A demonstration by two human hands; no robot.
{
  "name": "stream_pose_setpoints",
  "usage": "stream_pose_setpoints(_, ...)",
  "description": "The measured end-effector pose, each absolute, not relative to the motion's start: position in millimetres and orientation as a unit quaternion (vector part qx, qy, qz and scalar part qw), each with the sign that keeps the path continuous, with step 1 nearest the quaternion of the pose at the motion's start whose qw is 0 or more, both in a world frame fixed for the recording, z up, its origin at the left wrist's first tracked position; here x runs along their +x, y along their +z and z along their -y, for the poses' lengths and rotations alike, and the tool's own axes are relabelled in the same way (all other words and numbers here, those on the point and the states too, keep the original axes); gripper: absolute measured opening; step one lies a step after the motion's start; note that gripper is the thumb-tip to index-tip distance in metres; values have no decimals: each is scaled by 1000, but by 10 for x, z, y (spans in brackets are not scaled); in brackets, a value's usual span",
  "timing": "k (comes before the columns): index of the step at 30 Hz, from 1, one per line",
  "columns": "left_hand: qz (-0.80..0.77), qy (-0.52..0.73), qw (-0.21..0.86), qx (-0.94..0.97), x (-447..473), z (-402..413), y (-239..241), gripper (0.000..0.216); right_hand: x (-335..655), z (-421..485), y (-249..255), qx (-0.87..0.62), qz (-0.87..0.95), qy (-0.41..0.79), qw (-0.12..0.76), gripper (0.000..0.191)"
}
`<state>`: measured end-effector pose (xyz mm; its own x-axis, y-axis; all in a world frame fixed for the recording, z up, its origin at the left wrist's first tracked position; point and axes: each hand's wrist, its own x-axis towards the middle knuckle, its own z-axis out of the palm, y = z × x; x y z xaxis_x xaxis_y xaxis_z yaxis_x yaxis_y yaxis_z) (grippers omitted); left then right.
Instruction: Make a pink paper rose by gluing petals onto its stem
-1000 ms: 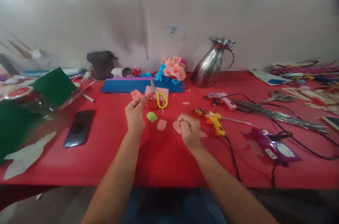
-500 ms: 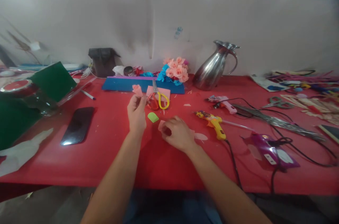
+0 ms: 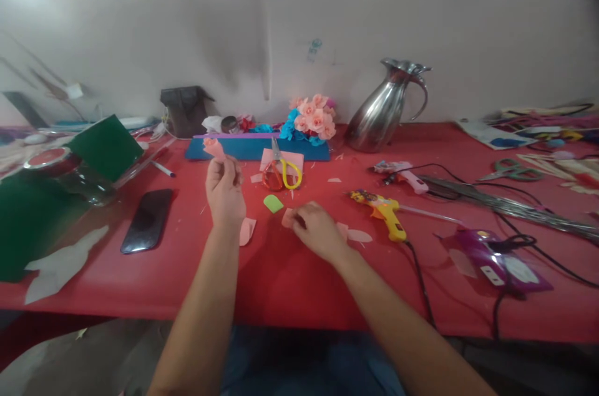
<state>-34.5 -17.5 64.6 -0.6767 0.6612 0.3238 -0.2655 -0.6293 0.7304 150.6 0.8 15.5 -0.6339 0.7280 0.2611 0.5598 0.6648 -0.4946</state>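
Note:
My left hand [image 3: 225, 190] is closed round the base of a pink paper flower [image 3: 214, 148], holding it up over the table. Low above the red tabletop, my right hand [image 3: 318, 231] pinches a small pink paper petal [image 3: 288, 217] between thumb and fingers. Between the two hands lies a green paper petal template [image 3: 272, 203]. Behind it, scissors with red and yellow handles [image 3: 282, 174] rest on a pink paper sheet [image 3: 294, 160]. A loose pink petal [image 3: 248, 231] lies beside my left wrist, and a pale pink petal [image 3: 360, 236] beyond my right hand.
A yellow glue gun [image 3: 386, 216] and a pink glue gun [image 3: 406, 176] lie at right, their cords near a purple power box [image 3: 503, 262]. Behind stand a steel jug [image 3: 386, 110] and a bunch of paper flowers [image 3: 314, 116]. A phone [image 3: 147, 220] and a jar [image 3: 84, 179] are at left.
My left hand has moved left and slightly up with the paper flower, uncovering a loose petal. My right hand stays in nearly the same spot, still pinching the petal. The view has shifted slightly.

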Motion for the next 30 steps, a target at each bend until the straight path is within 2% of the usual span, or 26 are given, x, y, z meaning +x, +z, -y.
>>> stream_pose_setpoints(5, -335, 851, 277, 295, -432, 269, 710, 10, 1496, -9, 151, -358, 885, 194, 227, 21)
stream_pose_setpoints(12, -379, 799, 337, 323, -221, 252, 462, 15, 1512, -11, 170, -341, 890, 201, 225, 24)
stream_pose_setpoints(14, -388, 767, 385, 336, -184, 255, 422, 15, 1514, -18, 154, -339, 890, 206, 227, 26)
stream_pose_setpoints(17, -385, 689, 510, 342, -147, 298, 403, 16, 1509, -30, 119, -339, 888, 213, 227, 29)
stream_pose_setpoints(21, -400, 578, 628, 335, -94, 356, 363, 20, 1500, -30, 101, -386, 874, 191, 226, 24)
stream_pose_setpoints(30, -398, 554, 659, 317, -71, 316, 236, 23, 1490, -15, 126, -391, 868, 190, 239, 22)
